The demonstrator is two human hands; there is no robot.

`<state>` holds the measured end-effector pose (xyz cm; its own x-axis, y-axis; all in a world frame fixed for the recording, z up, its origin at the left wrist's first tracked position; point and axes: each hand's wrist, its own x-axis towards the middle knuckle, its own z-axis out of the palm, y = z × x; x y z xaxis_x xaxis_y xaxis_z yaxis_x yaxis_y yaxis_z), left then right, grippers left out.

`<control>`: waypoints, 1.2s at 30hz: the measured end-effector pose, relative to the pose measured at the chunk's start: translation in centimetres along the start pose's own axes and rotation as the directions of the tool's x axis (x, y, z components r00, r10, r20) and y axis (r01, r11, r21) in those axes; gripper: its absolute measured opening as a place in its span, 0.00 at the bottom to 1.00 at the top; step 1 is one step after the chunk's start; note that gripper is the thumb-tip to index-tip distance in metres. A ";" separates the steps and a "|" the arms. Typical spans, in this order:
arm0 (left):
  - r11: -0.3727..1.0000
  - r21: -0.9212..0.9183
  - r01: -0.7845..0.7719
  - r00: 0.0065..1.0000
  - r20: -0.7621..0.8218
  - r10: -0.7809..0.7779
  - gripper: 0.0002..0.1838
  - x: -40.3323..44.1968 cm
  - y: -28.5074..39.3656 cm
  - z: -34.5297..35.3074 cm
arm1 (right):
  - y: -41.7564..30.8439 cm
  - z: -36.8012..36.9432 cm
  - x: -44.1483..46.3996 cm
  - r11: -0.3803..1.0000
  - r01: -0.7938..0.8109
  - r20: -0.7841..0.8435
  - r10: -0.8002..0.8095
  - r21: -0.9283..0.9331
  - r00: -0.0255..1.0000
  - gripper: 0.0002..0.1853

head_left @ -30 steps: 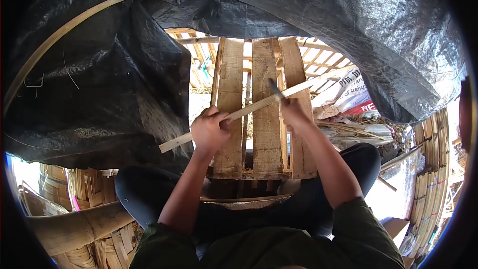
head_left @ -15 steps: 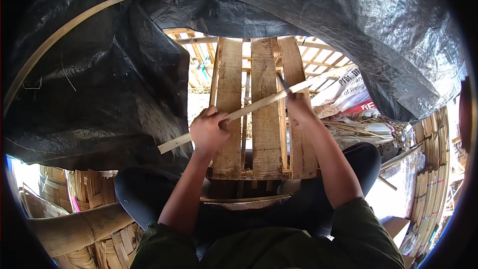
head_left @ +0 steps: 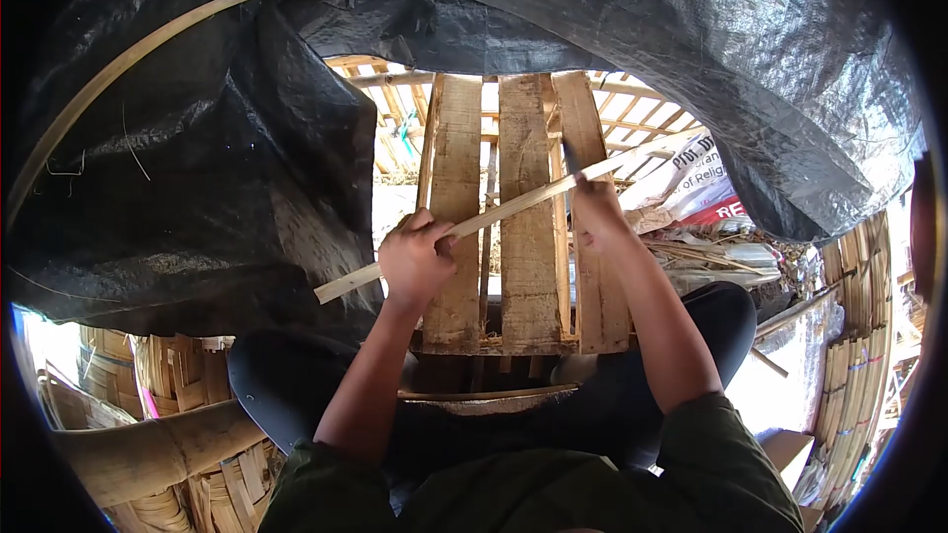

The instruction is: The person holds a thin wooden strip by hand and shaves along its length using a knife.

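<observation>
A long pale bamboo strip [head_left: 513,205] slants over three wooden planks [head_left: 528,266], its lower left end over black sheeting. My left hand [head_left: 416,259] is closed around the strip near that end. On the right, my right hand [head_left: 598,213] grips a knife, its dark blade [head_left: 571,158] pointing up and away and crossing the strip. The knife's handle is hidden in my fingers.
Black plastic sheeting [head_left: 188,158] hangs at the left and across the top. At the right are a printed sack [head_left: 696,183] and bundled bamboo strips [head_left: 851,375]. A thick bamboo pole [head_left: 163,449] lies at the lower left.
My right hand and the knife have moved a little to the right and up along the strip. My left hand and the strip have hardly moved.
</observation>
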<state>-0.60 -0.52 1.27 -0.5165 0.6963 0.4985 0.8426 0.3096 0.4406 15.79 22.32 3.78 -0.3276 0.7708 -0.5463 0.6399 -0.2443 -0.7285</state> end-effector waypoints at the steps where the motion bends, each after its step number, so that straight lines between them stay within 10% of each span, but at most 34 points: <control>1: 1.000 -0.003 0.004 1.000 0.000 -0.004 0.08 -0.1 0.1 0.1 | -0.2 -0.2 -0.5 0.984 -0.002 0.001 0.002 -0.180 1.000 0.30; 6: 1.000 -0.031 0.003 1.000 -0.013 -0.004 0.05 0.0 -0.1 0.1 | 0.1 2.1 -2.4 0.986 0.051 0.152 -0.027 -0.159 0.988 0.22; 8: 1.000 -0.023 0.003 1.000 -0.015 -0.004 0.05 0.0 -0.1 0.1 | -0.2 0.6 -1.5 0.994 -0.013 0.039 0.009 0.111 0.999 0.20; 10: 1.000 -0.018 0.001 1.000 -0.014 -0.001 0.05 0.0 -0.1 0.2 | -0.7 2.3 -2.8 0.990 -0.118 0.015 0.120 -0.074 0.993 0.19; 13: 1.000 -0.028 0.003 1.000 -0.010 -0.004 0.06 0.0 -0.2 0.1 | -0.4 3.0 -3.3 0.999 -0.043 0.305 0.037 0.013 0.952 0.19; 17: 1.000 -0.023 0.016 1.000 -0.013 -0.016 0.06 -0.1 -0.1 0.2 | -0.5 2.1 -2.7 0.987 0.139 -0.069 -0.133 0.083 0.989 0.17; 20: 1.000 -0.023 0.005 1.000 -0.015 -0.005 0.05 0.3 0.2 0.1 | -0.2 4.5 -4.9 0.947 0.172 0.137 -0.139 -0.272 0.981 0.26; 22: 1.000 -0.020 0.013 1.000 -0.008 -0.013 0.05 -0.1 0.1 0.0 | 0.6 2.7 -1.7 0.996 0.039 0.266 -0.016 -0.080 0.964 0.20; 24: 1.000 -0.006 0.012 1.000 0.002 -0.012 0.04 0.0 -0.1 0.2 | 0.3 1.3 -0.5 0.977 0.128 -0.020 -0.127 0.169 0.992 0.19; 25: 1.000 -0.006 0.016 1.000 -0.005 -0.016 0.04 0.1 0.0 0.2 | -0.4 1.6 -1.6 0.995 0.099 -0.081 -0.101 -0.026 0.992 0.20; 26: 1.000 -0.016 0.002 1.000 -0.016 -0.002 0.04 0.2 0.0 0.1 | 4.1 4.1 1.5 0.872 0.375 -0.014 -0.399 -0.314 0.917 0.23; 28: 0.999 -0.025 -0.023 1.000 -0.010 0.022 0.05 0.2 0.1 0.0 | -1.1 4.5 -5.8 0.935 0.206 0.270 -0.127 -0.288 0.954 0.23; 31: 1.000 -0.018 0.011 1.000 -0.013 -0.011 0.05 0.2 0.1 0.1 | -0.6 2.7 -1.9 0.997 0.065 0.160 -0.058 -0.039 0.986 0.25; 34: 1.000 -0.024 0.011 1.000 -0.007 -0.011 0.05 0.1 0.2 0.0 | 3.1 4.6 0.8 0.858 0.329 0.095 -0.318 -0.394 0.943 0.25; 35: 0.999 -0.031 0.009 1.000 -0.010 -0.009 0.05 0.1 0.2 0.0 | -1.3 4.4 -5.6 0.959 0.105 0.380 0.003 -0.263 0.925 0.25; 36: 0.999 -0.037 0.003 1.000 -0.012 -0.004 0.05 0.2 0.3 -0.1 | -1.5 4.2 -5.4 0.961 0.103 0.377 0.002 -0.258 0.926 0.25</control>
<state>-0.51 -0.33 1.55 -0.5212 0.6875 0.5056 0.8348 0.2877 0.4694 13.67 16.06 6.09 -0.5644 0.4912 -0.6634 0.7605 -0.0032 -0.6493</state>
